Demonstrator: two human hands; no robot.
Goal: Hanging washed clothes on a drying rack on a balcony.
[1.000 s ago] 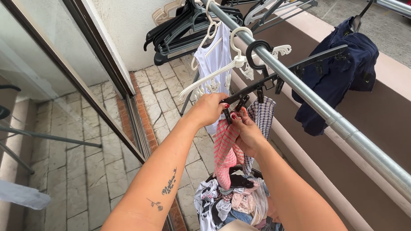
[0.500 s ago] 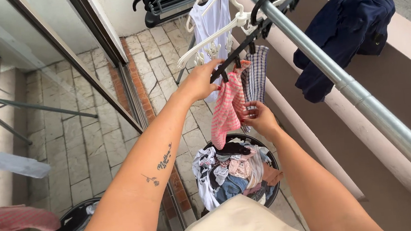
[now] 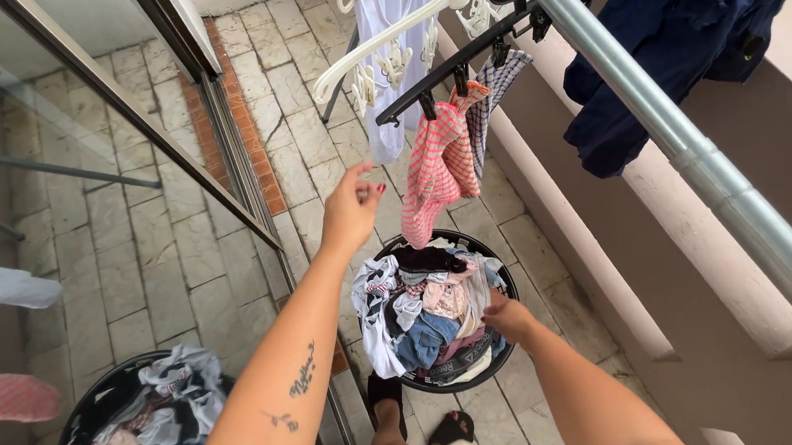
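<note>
two laundry baskets (image 3: 500, 270), two hands (image 3: 352, 209)

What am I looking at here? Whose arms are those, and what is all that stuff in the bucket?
The picture comes from a camera worn on a person's head, looking down, so the arms are that person's own. The left hand is open in the air and holds nothing. The right hand reaches into a round black basket full of mixed clothes on the tiled floor. Above, a metal rail carries hangers. A black clip hanger holds a pink striped cloth and a checked cloth. A white top and a dark blue garment hang nearby. A second basket shows reflected in the glass door.
</note>
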